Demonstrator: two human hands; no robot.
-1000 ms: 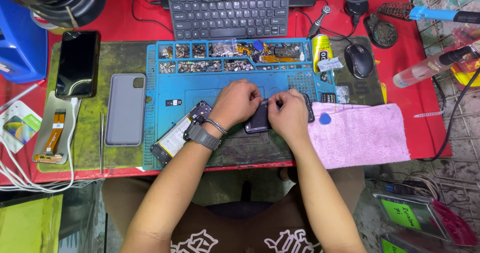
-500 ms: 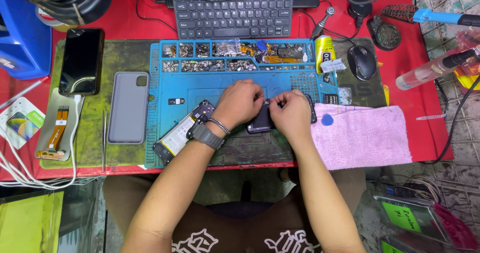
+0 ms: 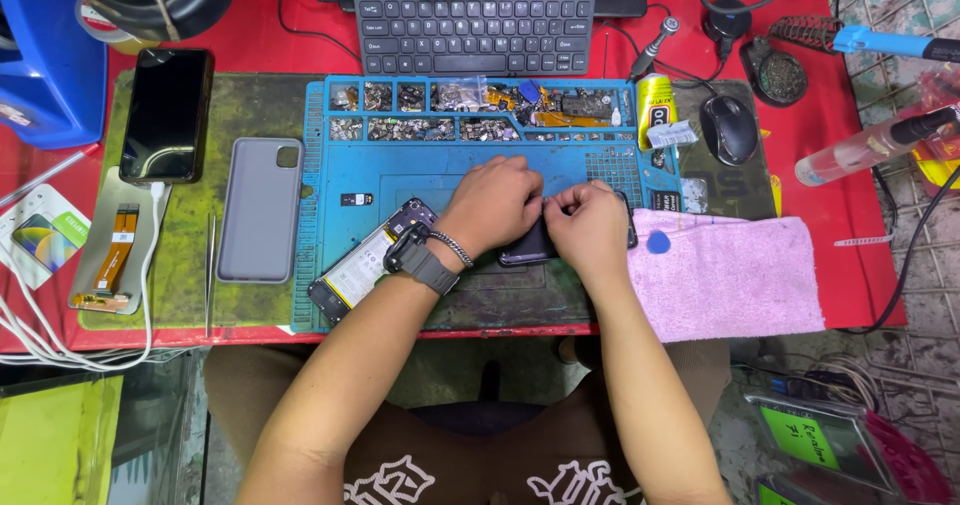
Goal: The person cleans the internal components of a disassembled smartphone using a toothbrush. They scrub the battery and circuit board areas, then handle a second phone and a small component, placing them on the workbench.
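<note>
I judge the phone repair mid-way: my left hand (image 3: 492,203) and right hand (image 3: 590,227) both pinch the dark phone part (image 3: 527,247) on the blue repair mat (image 3: 400,170), the opened phone body (image 3: 365,270) waiting beside.

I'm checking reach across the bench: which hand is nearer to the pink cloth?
The right hand. It sits at the pink cloth's left edge, over the dark phone part. The left hand is farther left, beyond it, on the blue mat.
</note>
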